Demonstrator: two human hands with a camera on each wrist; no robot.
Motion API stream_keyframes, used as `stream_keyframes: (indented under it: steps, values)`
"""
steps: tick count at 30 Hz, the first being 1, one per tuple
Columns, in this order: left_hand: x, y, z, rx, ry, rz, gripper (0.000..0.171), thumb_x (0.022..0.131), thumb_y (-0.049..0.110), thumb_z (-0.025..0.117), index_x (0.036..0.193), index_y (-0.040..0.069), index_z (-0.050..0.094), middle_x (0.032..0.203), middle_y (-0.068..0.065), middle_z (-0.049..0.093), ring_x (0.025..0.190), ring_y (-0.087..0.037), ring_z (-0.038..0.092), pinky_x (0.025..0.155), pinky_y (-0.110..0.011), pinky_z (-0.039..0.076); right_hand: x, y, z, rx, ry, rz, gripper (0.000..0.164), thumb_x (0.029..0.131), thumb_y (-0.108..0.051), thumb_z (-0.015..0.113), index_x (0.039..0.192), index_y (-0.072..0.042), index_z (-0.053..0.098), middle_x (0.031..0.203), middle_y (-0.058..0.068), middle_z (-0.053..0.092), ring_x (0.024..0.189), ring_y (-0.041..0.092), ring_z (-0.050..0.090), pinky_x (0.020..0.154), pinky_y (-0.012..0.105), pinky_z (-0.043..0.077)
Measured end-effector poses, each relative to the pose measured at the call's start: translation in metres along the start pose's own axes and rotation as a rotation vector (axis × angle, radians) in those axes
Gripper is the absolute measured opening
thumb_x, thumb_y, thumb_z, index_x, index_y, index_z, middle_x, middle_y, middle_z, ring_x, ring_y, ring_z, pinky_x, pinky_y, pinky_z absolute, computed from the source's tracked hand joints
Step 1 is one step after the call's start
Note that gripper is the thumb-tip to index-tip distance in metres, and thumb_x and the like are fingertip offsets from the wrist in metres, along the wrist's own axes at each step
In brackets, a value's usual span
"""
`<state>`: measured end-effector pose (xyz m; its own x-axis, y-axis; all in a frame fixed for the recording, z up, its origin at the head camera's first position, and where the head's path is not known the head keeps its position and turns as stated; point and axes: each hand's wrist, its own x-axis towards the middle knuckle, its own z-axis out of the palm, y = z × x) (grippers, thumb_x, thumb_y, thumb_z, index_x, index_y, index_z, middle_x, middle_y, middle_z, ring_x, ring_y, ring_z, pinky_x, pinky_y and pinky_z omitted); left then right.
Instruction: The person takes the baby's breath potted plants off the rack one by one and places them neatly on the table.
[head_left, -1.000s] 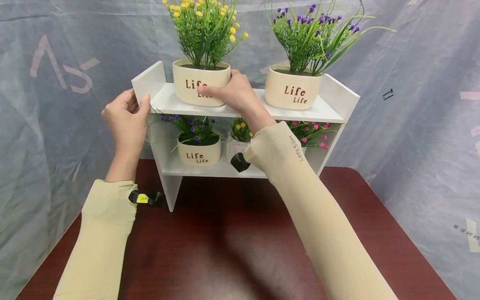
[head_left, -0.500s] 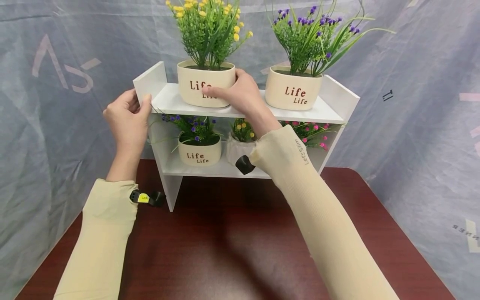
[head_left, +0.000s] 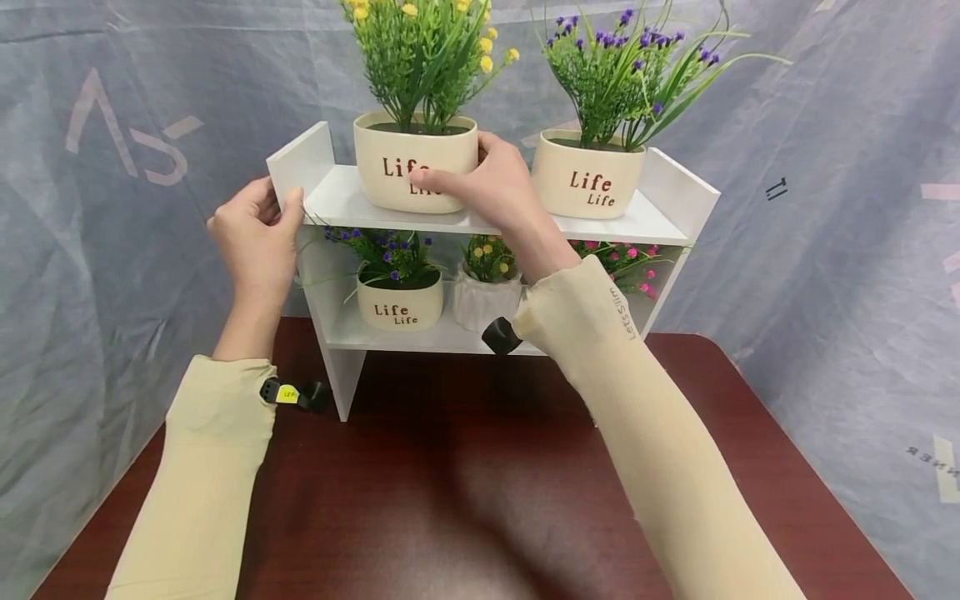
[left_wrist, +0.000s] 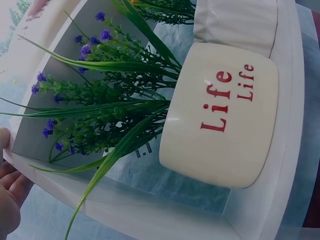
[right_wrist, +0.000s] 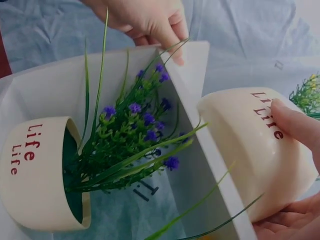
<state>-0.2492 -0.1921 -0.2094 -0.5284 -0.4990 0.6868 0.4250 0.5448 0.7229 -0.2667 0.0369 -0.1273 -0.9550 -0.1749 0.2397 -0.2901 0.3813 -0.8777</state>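
Note:
My right hand (head_left: 506, 187) grips the right end of a cream oval flowerpot (head_left: 386, 187) with yellow flowers, at the left of the top board. Its thumb lies across the red "Life" lettering, with fingers behind the pot. In the right wrist view the same pot (right_wrist: 240, 140) shows between thumb and lower fingers, its base right at the board. My left hand (head_left: 258, 242) pinches the left side panel of the white shelf (head_left: 300, 158), thumb in front. Only part of that hand (left_wrist: 10, 200) appears in the left wrist view, at the panel's edge.
A matching pot (head_left: 555, 179) with purple flowers stands on the top board's right. Below are another purple-flowered cream pot (head_left: 401, 304), a white pot (head_left: 483, 304) with yellow flowers, and pink flowers (head_left: 633, 254) partly behind my right arm. The shelf stands on a dark red table (head_left: 360, 500).
My right hand has moved the yellow-flowered pot to the right along the top board, and lately a little closer to the head camera. My left hand has stayed at the side panel.

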Motion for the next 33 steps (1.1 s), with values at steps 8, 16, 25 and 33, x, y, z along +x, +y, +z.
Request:
stream_keyframes:
  steps: [8,16,25,33]
  values:
    - [0.000,-0.001,0.000,0.005,0.000,-0.001,0.025,0.091,0.018,0.066,0.110,0.005,0.074,0.110,-0.013,0.072,0.097,-0.004,0.070,0.081,-0.012,0.054,-0.017,-0.001,-0.006,0.074,0.000,-0.074,0.050,0.075,-0.027,0.084,0.115,-0.015,0.057,0.106,0.000,0.066,0.096,0.014,0.062,0.087,0.024,0.048]
    - [0.000,0.000,0.000,0.008,-0.001,0.004,0.025,0.091,0.018,0.066,0.111,0.005,0.073,0.111,-0.013,0.072,0.099,-0.007,0.070,0.084,-0.015,0.054,-0.036,0.001,-0.010,0.123,-0.023,-0.100,0.048,0.076,-0.024,0.083,0.113,-0.014,0.055,0.104,0.002,0.070,0.095,0.014,0.066,0.085,0.027,0.052]
    - [-0.001,0.000,0.000,-0.001,-0.004,0.004,0.026,0.091,0.019,0.066,0.111,0.005,0.073,0.111,-0.014,0.072,0.100,-0.007,0.070,0.084,-0.015,0.054,-0.060,0.017,-0.013,0.188,-0.067,-0.163,0.052,0.078,-0.016,0.080,0.122,-0.012,0.054,0.111,0.007,0.069,0.102,0.015,0.066,0.089,0.031,0.053]
    - [-0.001,0.000,0.000,-0.008,-0.001,-0.001,0.026,0.091,0.019,0.066,0.112,0.006,0.073,0.112,-0.013,0.072,0.101,-0.008,0.069,0.085,-0.016,0.054,-0.079,0.031,-0.014,0.227,-0.082,-0.192,0.052,0.076,-0.010,0.080,0.123,-0.012,0.058,0.112,0.008,0.068,0.104,0.017,0.066,0.089,0.032,0.054]
